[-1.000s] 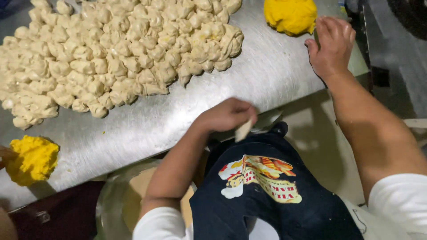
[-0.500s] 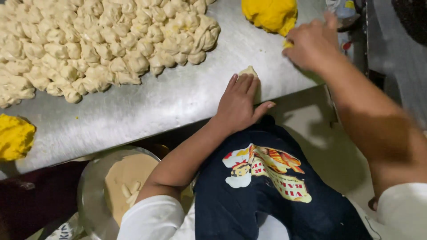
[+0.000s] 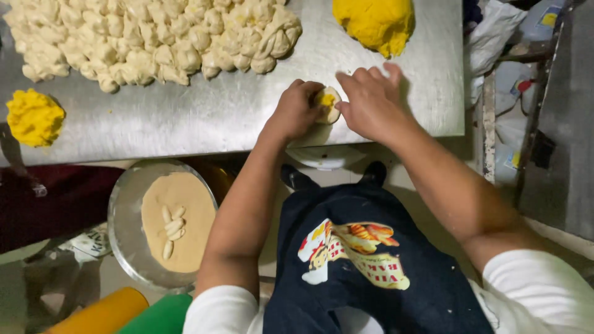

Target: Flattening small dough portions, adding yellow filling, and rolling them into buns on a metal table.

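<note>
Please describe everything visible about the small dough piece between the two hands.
The small dough piece is pale, soft-looking and flattened, with a dab of yellow filling in its middle. It lies on the steel table near the front edge. The left hand cups its left side; the right hand touches its right side. Its underside is hidden.

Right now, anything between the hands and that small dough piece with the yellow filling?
Nothing visible. The left hand cups the dough piece on one side and the right hand touches it on the other, at the near edge of the steel table. The pile of dough lumps lies clear of them.
</note>
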